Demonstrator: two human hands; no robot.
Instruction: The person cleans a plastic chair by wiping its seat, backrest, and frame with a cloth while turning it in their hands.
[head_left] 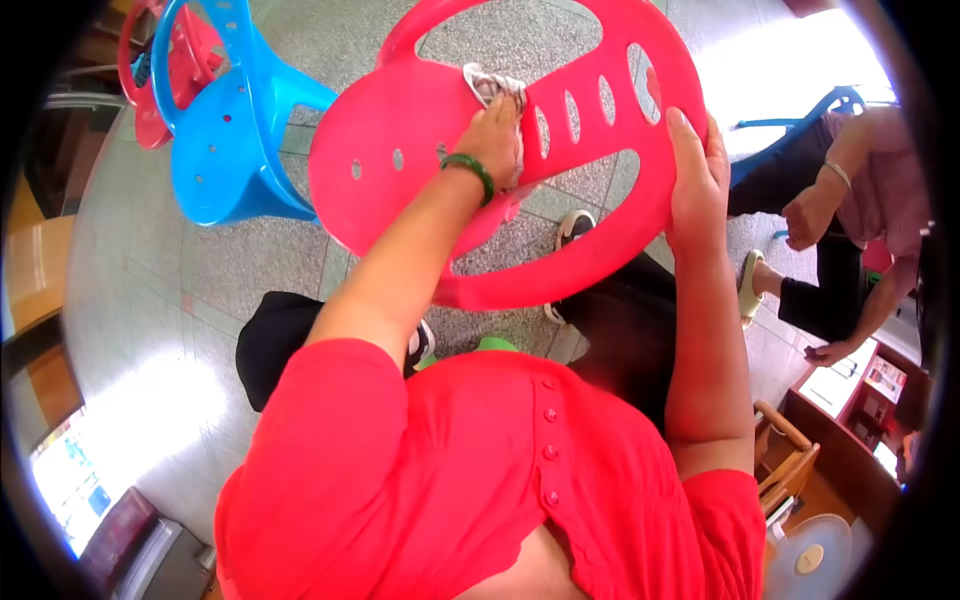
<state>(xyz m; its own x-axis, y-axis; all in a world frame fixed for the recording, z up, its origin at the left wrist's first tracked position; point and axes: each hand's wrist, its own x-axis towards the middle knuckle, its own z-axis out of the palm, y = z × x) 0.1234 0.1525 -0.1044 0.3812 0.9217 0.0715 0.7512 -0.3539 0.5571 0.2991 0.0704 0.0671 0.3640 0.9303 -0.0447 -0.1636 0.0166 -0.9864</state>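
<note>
A red plastic chair (pixel 380 110) with oval slots is tipped in front of me, its seat and curved back facing up at me. My left hand (pixel 494 140), with a green bangle on the wrist, presses a pale patterned cloth (pixel 490 82) against the chair near where seat and back join. Part of the cloth is hidden under the fingers. My right hand (pixel 698 175) grips the outer rim of the chair back, thumb on the near face and fingers mostly behind it.
A blue plastic chair (pixel 225 150) stands to the left, with another red chair (pixel 150 125) behind it. On the right, a person (pixel 880 190) sits close by. Wooden furniture (pixel 785 450) and a fan-like round object (pixel 810 560) are at lower right.
</note>
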